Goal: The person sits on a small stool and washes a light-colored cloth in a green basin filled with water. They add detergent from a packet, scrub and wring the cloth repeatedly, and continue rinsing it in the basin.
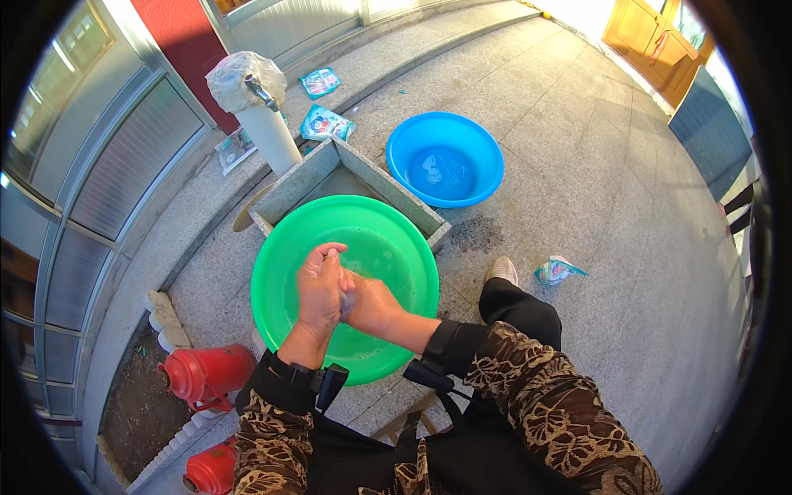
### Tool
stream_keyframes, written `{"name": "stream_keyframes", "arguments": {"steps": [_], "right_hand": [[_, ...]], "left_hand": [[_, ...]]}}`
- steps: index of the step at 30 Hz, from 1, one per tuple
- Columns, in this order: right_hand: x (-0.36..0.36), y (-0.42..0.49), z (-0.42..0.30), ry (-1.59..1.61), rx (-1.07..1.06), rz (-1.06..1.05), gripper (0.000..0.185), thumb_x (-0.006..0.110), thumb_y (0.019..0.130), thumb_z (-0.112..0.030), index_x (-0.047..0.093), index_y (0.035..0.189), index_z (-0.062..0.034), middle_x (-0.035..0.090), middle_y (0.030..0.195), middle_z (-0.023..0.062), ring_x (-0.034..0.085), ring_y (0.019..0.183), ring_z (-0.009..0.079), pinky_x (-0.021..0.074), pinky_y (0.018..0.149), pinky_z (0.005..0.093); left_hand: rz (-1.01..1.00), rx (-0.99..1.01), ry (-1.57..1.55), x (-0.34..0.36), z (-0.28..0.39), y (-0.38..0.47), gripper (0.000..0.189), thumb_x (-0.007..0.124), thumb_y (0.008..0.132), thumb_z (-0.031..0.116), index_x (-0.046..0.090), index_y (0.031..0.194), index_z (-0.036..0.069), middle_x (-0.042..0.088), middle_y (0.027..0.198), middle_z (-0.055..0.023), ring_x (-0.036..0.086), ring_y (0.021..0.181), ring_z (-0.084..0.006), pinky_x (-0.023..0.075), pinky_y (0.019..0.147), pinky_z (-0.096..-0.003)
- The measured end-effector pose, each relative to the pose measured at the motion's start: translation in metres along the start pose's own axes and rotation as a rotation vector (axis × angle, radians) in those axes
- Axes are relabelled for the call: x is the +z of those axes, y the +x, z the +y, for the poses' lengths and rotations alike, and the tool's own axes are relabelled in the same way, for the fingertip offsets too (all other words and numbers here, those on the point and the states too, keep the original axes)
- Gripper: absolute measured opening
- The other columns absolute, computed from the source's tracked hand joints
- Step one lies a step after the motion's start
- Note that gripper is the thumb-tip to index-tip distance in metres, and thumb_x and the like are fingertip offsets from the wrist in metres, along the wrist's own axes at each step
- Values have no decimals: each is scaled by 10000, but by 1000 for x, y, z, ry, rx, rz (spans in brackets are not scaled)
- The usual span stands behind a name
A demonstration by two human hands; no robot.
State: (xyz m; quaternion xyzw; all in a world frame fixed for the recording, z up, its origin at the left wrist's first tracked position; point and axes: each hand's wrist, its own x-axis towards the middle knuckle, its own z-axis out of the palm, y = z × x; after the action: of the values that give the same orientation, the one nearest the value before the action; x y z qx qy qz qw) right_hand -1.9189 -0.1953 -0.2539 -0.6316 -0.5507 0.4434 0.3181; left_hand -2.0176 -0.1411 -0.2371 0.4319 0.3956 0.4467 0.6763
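My left hand [318,288] and my right hand [374,306] are pressed together over a wide green plastic basin [267,297]. A small, pale, wet item [347,303], perhaps cloth, is bunched between them; the fingers hide most of it. Cloudy water [390,272] with suds and bubbles along its edge lies in the basin. The basin's far side overlaps a square stone trough [396,195].
A blue plastic basin [445,195] stands beyond the trough, beside a tap [261,93] on a plastic-wrapped white post [269,139]. Printed pouches [327,124] lie nearby, with a crumpled one [557,270] at right. Red thermos flasks [210,371] are at left. A person's legs [739,207] show far right.
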Motion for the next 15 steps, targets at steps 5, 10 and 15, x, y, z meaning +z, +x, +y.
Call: {"name": "stream_keyframes", "arguments": {"steps": [5,10,15], "right_hand": [[2,5,1,-67,43,-12,503,768,716,-251,569,1154,-103,670,1015,198,650,957,372,522,804,426],[-1,10,5,123,-47,-77,531,774,718,-248,558,1156,-38,659,1060,201,651,977,338,514,821,423],[-22,11,7,442,33,-268,543,738,823,-264,506,1240,-6,617,1012,88,612,866,167,505,776,313]], "left_hand": [[36,20,-128,-5,-10,2,152,500,995,158,575,970,28,480,602,-20,467,525,-122,466,564,-291],[32,-26,-88,-15,-8,3,197,524,991,216,589,998,30,575,768,-43,580,720,-145,498,691,-308],[-38,-145,-88,-37,8,6,217,574,963,220,596,1089,45,622,949,-36,583,887,-121,467,733,-267]]}}
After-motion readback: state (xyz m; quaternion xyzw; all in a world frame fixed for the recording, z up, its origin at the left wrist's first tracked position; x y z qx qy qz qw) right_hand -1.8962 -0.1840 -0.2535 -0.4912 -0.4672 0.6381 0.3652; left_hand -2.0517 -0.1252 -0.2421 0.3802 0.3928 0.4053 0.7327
